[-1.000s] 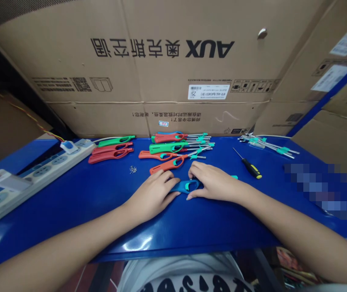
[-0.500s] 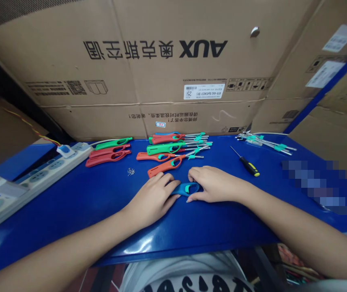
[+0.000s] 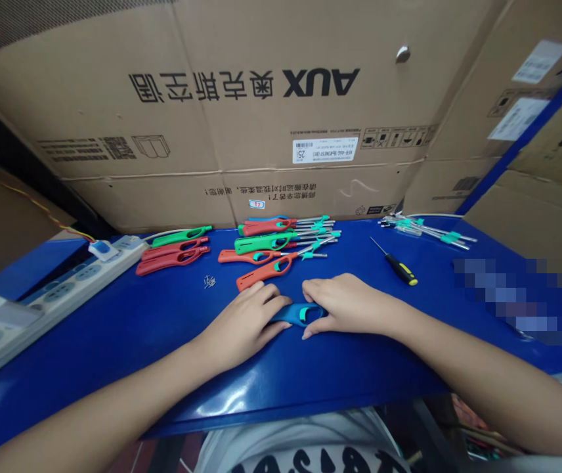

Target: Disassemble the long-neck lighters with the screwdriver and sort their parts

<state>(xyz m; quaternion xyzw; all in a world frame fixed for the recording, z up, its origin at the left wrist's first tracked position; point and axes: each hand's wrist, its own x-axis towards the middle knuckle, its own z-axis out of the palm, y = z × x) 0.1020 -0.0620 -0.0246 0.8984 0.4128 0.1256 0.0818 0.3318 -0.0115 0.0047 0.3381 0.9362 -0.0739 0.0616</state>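
Between my two hands is a blue gas lighter (image 3: 291, 314) with a turquoise trigger, held just above or on the blue table; I cannot tell if it touches. My left hand (image 3: 250, 314) is closed around its handle end. The fingers and thumb of my right hand (image 3: 344, 303) pinch its looped front end, which they partly cover. Just beyond my left hand lies an orange lighter (image 3: 261, 272). Behind it lie more orange, green and red lighters (image 3: 266, 243) with metal rods and turquoise parts.
Small screws (image 3: 209, 282) lie left of centre. Red and green lighter housings (image 3: 172, 256) sit beside a white power strip (image 3: 71, 289). To the right are a black-and-yellow screwdriver (image 3: 400, 268) and a bunch of metal rods (image 3: 429, 231). A cardboard wall (image 3: 241, 131) stands behind.
Both hands still grip the blue lighter. The right fingers have shifted slightly at its front end. The whole view has moved a little.
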